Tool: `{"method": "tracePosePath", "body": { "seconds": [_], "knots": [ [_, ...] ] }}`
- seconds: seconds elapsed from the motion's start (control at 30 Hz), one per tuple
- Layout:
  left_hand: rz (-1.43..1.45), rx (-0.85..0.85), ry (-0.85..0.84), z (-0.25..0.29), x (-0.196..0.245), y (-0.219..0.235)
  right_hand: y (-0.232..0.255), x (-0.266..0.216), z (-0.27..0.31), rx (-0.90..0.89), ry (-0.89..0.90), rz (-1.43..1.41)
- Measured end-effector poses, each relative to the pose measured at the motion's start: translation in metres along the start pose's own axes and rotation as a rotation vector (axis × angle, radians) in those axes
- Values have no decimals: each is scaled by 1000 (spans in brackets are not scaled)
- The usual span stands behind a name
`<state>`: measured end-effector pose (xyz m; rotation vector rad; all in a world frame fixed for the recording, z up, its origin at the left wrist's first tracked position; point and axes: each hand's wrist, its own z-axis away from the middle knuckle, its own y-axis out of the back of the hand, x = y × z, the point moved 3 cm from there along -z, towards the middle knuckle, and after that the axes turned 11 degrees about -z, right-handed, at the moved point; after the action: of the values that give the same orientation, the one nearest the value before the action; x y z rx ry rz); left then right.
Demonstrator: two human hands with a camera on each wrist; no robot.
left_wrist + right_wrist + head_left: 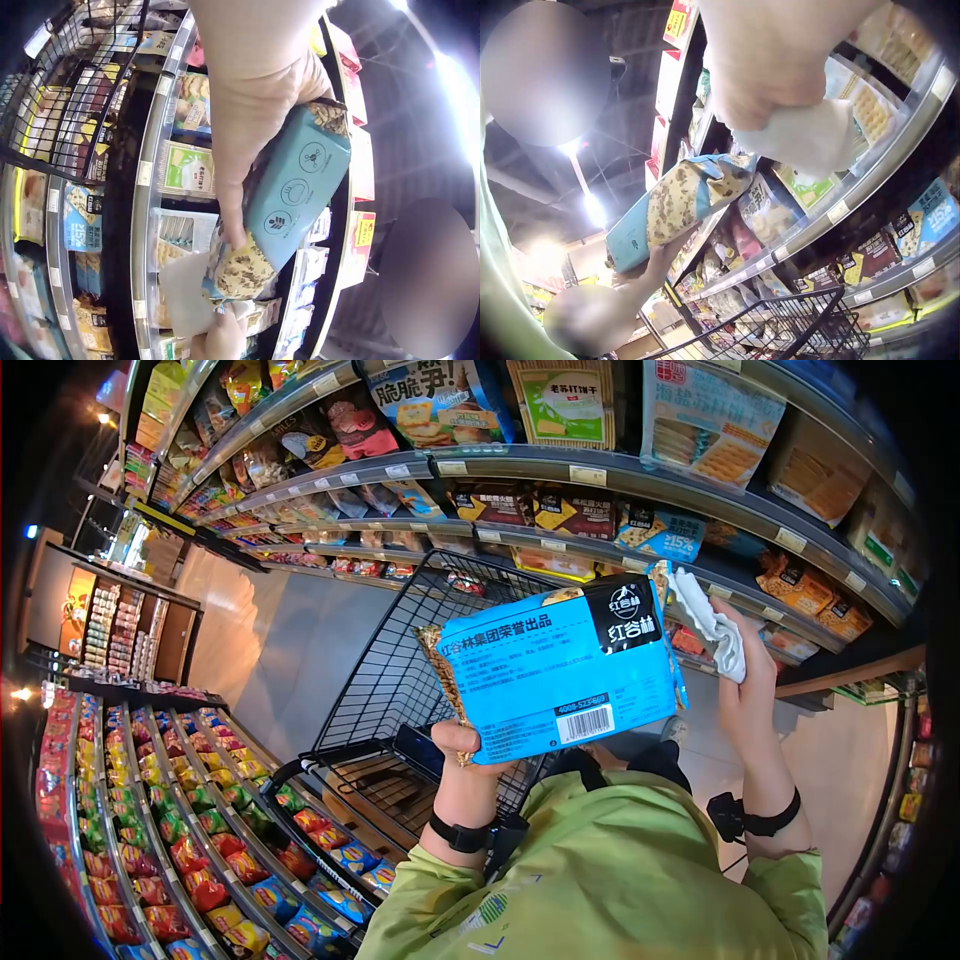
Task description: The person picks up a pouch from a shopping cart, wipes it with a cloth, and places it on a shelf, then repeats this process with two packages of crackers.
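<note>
A blue snack package (560, 660) with a barcode and printed text faces up in the head view. The left hand (468, 755) grips its lower left part, thumb on the front; in the left wrist view that hand (259, 127) lies along the package (292, 187). At the package's right end, the right hand (745, 650) holds a crumpled white cloth or tissue (708, 622). The right wrist view has this hand (769, 82) with fingers bent over the white cloth (802, 135), close to the package's crinkled end (697, 191). Its fingertips are partly hidden.
A black wire shopping cart (385, 660) stands beyond the package, with a dark flat object (418, 750) at its near end. Shelves of packaged crackers (590, 470) curve across the front and right. Rows of colourful snack bags (200, 830) fill the lower left.
</note>
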<state>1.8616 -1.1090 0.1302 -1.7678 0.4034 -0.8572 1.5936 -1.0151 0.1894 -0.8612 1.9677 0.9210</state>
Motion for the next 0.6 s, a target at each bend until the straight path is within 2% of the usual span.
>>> {"method": "tracePosePath", "body": {
  "seconds": [0.03, 0.1, 0.3, 0.47, 0.57, 0.6],
  "knots": [
    [-15, -34, 5, 1, 1, 5, 2, -2, 0, 1, -3, 7],
    [-24, -70, 17, 3, -1, 9, 4, -13, -3, -2, 114, 116],
    [-50, -124, -37, 0, -6, 9, 3, -27, -1, -47, 165, 143],
    [-154, 27, 16, 3, -8, 9, 2, -32, 2, -41, 179, 142],
    [-174, 21, 65, 2, -9, 10, 3, -38, 0, -1, 218, 222],
    [-173, 24, 64, 1, -10, 7, 3, -41, -2, 49, 281, 267]
  ]
}}
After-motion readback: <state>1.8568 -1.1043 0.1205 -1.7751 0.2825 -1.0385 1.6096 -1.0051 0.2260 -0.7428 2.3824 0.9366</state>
